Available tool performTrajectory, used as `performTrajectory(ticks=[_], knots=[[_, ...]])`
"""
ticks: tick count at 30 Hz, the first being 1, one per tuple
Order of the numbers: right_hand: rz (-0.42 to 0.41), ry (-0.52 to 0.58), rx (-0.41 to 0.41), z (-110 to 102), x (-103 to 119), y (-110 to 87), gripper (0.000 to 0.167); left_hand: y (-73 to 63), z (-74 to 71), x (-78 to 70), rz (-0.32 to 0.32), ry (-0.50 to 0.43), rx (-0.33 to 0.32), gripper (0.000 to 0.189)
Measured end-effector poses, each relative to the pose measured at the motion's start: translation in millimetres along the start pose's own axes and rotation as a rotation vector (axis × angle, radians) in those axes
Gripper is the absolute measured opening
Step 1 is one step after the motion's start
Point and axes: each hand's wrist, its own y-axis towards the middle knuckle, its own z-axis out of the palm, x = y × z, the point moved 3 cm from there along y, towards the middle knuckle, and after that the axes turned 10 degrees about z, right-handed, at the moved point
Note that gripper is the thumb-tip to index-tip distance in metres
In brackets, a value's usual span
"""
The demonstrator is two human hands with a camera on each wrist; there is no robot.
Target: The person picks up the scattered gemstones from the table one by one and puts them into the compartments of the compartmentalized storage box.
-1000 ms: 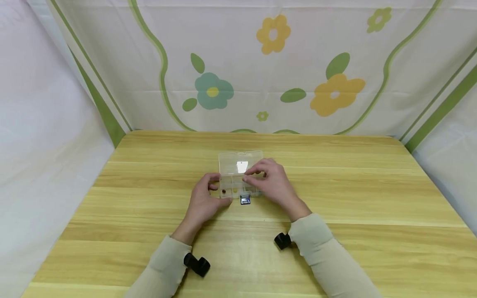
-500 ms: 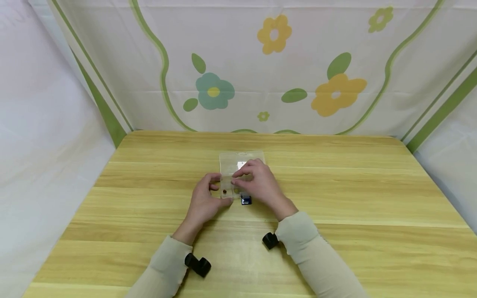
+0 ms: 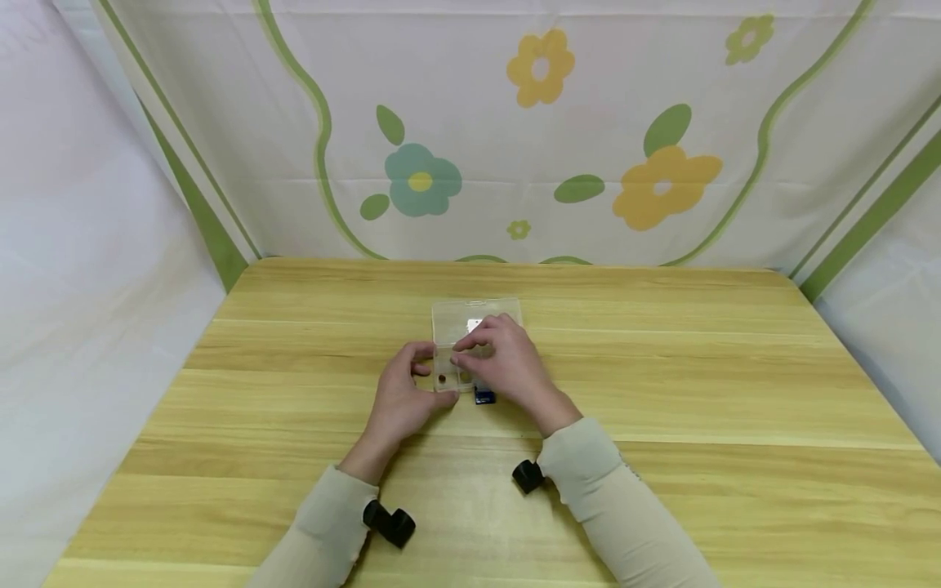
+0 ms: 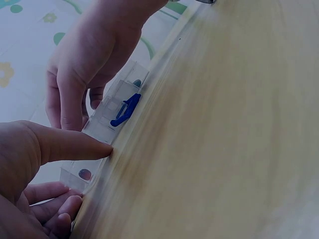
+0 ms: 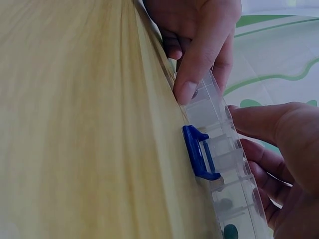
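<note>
A clear plastic compartment box (image 3: 447,322) stands on the table with its lid raised at the back and a blue latch (image 3: 484,396) at its front. My left hand (image 3: 400,396) grips the box's left end, thumb on the front wall and fingers round the side. Over the back left compartments is my right hand (image 3: 507,359), thumb and forefinger tips close together; I cannot tell whether something small is between them. A small dark round piece (image 3: 442,378) lies in the front left compartment. In the right wrist view a green piece (image 5: 231,231) sits near the other end.
The wooden table (image 3: 698,367) extends around the box on all sides. Behind it hangs a white curtain (image 3: 470,220) with printed flowers. Black wrist cameras (image 3: 390,523) stick out from both sleeves.
My right hand has moved left over the box, from the middle compartments to the back left ones, now covering more of the right part. My left hand stays where it was.
</note>
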Motion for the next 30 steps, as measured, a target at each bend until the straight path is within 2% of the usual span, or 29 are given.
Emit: performTrajectory(ticks=[16,21,26,30], knots=[[0.029,-0.027,0.012,1.2,-2.4,-1.1,0.011,0.1,1.9,2.0,-0.011,0.001,0.007,0.074],[0.022,-0.023,0.001,1.6,-0.8,-2.5,0.012,0.5,-0.2,3.1,0.0,0.011,0.013,0.073],[0.021,-0.017,0.028,2.8,-0.6,-4.2,0.012,-2.2,-2.4,5.3,-0.014,0.009,0.016,0.074],[-0.018,-0.001,0.024,-1.2,-1.9,-8.3,0.015,-5.0,-2.5,8.9,-0.021,0.008,0.015,0.075]])
